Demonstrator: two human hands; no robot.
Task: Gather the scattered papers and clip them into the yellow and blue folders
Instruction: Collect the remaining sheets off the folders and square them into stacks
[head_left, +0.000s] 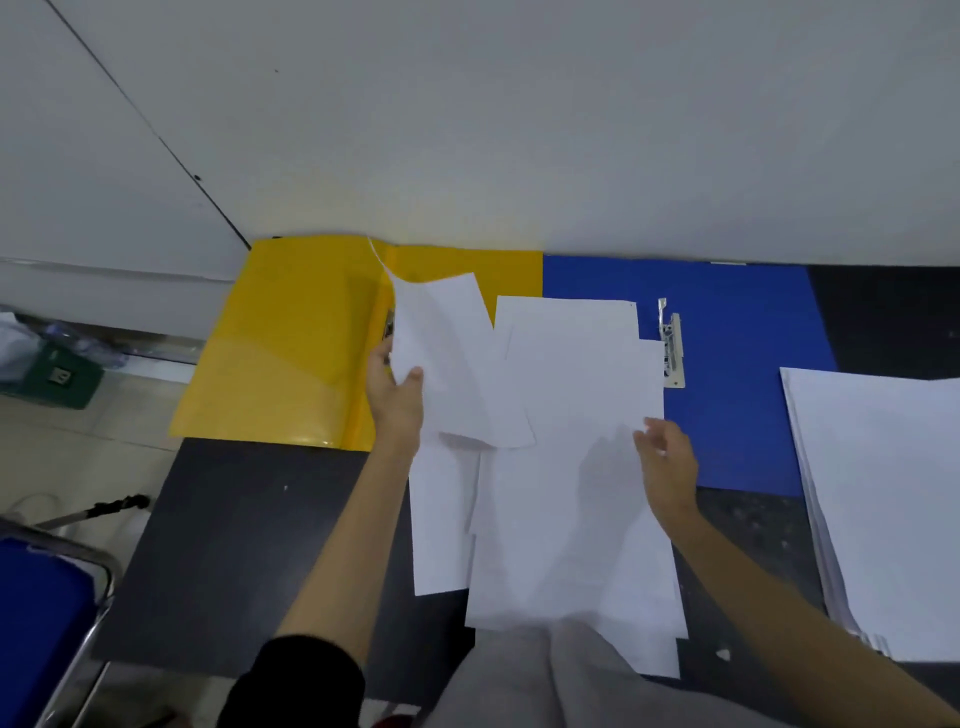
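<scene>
An open yellow folder (291, 343) lies flat at the back left of the dark table, against the wall. Beside it on the right lies an open blue folder (737, 364) with a metal clip (671, 345) on its inner side. Several white papers (566, 467) are spread loosely across the middle, overlapping both folders. My left hand (395, 395) pinches a curled sheet (441, 343) lifted over the yellow folder's spine. My right hand (667, 462) hovers with fingers apart at the right edge of the spread papers, holding nothing.
A neat stack of white paper (883, 499) sits at the table's right. The dark table (249, 545) ends at the left, with a blue chair seat (36, 623) and a green box (57, 374) on the floor beyond. A white wall (467, 130) stands behind the folders.
</scene>
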